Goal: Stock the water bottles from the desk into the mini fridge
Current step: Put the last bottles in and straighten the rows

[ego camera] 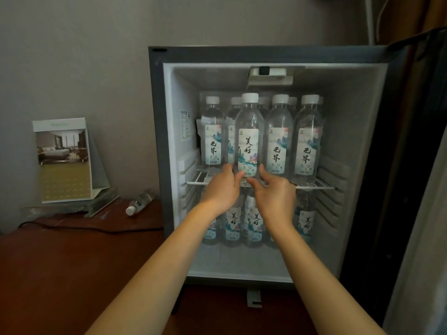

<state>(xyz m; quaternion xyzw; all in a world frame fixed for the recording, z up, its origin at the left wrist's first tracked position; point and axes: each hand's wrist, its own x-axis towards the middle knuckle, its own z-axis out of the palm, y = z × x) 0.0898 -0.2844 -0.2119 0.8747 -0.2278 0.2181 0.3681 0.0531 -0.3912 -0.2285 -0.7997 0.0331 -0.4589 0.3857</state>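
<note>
From my feed, nearest thing is the dark wooden desk [72, 262], both bare forearms reaching over it into the open mini fridge [157, 141]. Left hand [223, 187] and right hand [273, 189] each pinch the base of one upright water bottle [248, 141] from either side, right at the front edge of the wire shelf [321, 186]. Can't really tell if its bottom is sitting on the shelf, the fingers cover it. More capped bottles [306, 141] stand beside and behind it, and another batch [233, 223] stands on the fridge floor below. Further back left, a spare bottle [140, 203] lies on its side on the desk just beside the fridge, near a black cable [96, 228] and a standing photo card [63, 160]
</note>
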